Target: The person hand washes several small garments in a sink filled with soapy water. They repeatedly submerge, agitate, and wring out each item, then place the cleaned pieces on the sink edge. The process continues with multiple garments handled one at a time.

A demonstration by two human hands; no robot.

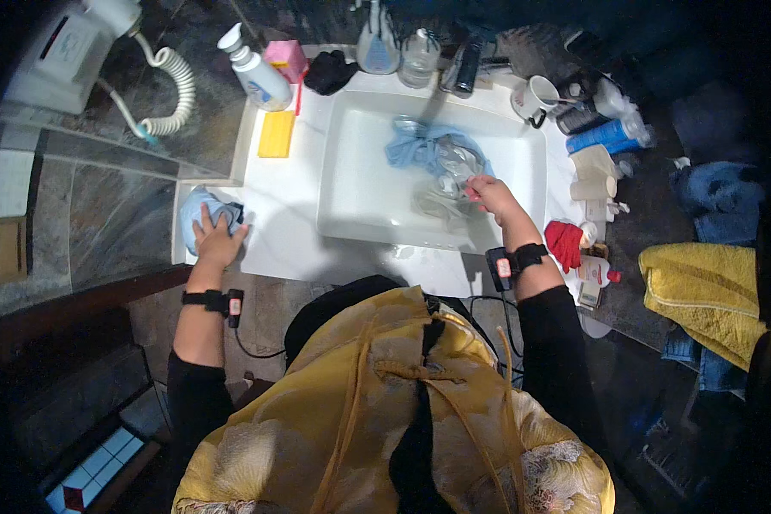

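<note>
My left hand (217, 242) lies with its fingers spread on a bundled light blue cloth (190, 212) at the left end of the counter. My right hand (493, 199) is over the right part of the white sink (343, 224), its fingers closed. A small pink bit shows at the fingertips; what they hold is too small to make out. Just beyond them, a blue cloth (415, 147) lies wet in the sink. Pale, see-through material (458, 160) lies against it and trails below my right hand.
A yellow block (276, 134), a white pump bottle (257, 73) and a black cloth (331, 73) stand left of the sink. To its right are a white mug (535, 98), a blue can (600, 137) and a red cloth (564, 244). A yellow towel (702, 287) hangs farther right.
</note>
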